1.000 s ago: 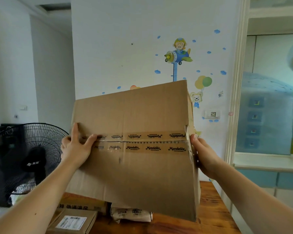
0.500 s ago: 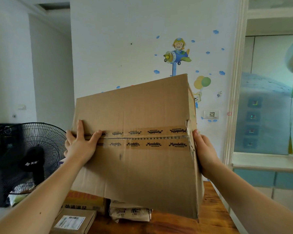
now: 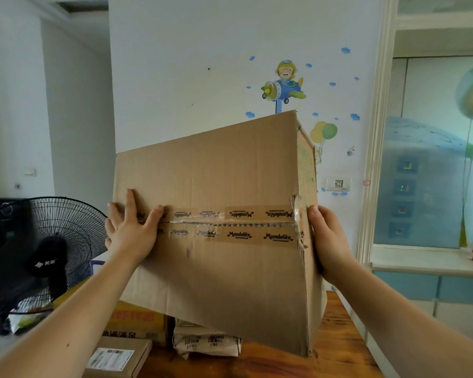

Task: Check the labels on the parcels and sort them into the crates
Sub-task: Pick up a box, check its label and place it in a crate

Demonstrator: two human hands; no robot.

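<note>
The large brown cardboard box (image 3: 230,255), sealed with printed tape, is held tilted above the wooden desk (image 3: 339,353), near its right edge. Both arms are extended. The left hand (image 3: 131,233) presses flat on the box's left edge with fingers spread. The right hand (image 3: 329,241) presses flat against its right side.

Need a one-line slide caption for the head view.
Left hand and right hand hold a taped cardboard box tilted above smaller parcels on a wooden table.

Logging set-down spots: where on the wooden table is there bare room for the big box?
Bare wood shows on the table right of the wrapped packet, out to the table's right edge. The left is crowded: small labelled box, orange carton. The held big box hides the rest.
</note>
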